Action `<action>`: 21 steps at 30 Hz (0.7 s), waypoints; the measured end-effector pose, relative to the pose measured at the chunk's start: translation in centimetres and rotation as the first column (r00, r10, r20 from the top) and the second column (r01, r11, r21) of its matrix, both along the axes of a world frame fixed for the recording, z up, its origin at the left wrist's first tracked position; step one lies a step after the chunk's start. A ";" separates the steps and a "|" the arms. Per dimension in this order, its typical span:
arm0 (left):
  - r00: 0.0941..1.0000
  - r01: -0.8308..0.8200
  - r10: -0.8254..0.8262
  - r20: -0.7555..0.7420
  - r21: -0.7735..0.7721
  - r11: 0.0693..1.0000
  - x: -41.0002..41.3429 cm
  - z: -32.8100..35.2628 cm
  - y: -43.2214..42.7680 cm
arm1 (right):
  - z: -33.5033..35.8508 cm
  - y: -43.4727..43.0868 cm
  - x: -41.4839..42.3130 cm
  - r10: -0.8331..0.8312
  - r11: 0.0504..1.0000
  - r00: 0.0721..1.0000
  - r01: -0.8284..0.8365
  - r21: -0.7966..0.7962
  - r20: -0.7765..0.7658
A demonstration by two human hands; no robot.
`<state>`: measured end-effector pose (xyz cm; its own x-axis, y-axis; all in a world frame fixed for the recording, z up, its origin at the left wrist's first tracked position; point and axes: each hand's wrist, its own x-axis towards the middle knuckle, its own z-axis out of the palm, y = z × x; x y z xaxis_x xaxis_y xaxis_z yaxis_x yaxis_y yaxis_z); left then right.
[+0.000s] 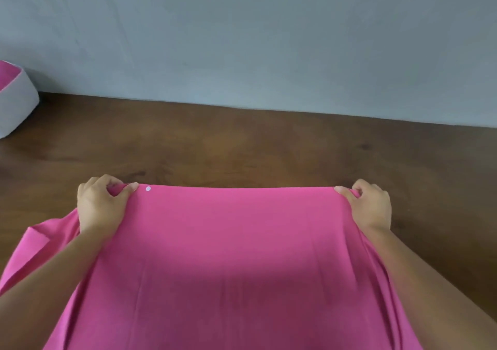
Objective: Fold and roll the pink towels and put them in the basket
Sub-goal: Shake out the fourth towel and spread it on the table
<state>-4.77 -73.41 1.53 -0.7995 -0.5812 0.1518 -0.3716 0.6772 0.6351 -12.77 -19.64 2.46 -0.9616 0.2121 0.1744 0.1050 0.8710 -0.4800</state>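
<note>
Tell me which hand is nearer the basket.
Left. The left hand pinches the pink towel at its far left corner, with bare table between it and the basket. The right hand pinches the far right corner, the towel's width farther off.

Tabletop: dark brown wood, grain showing across the far half.
Basket: pale grey, pink inside, sits at the far left, cut off by the frame.
Pink towel: spreads over the near side, well apart from the basket.

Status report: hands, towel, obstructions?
Left hand, right hand: pinch grip on pink cloth towel's far corners. Towel unrolled, spread over brown wooden table. Pale fabric basket far left, nothing visible between.
</note>
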 end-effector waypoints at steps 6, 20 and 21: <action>0.998 0.055 -0.055 -0.022 0.003 0.998 -5.9 -0.1 -0.4 | -0.4 -0.3 -4.8 -0.032 0.999 0.999 0.032 0.041 -0.012; 0.996 0.076 -0.077 -0.053 -0.007 0.997 -19.0 -0.4 -1.1 | -1.8 0.6 -16.3 -0.068 0.997 0.997 0.069 0.026 -0.040; 0.995 0.075 -0.076 -0.060 -0.007 0.997 -19.9 -0.4 -1.0 | -1.8 0.7 -17.2 -0.065 0.997 0.997 0.066 0.028 -0.042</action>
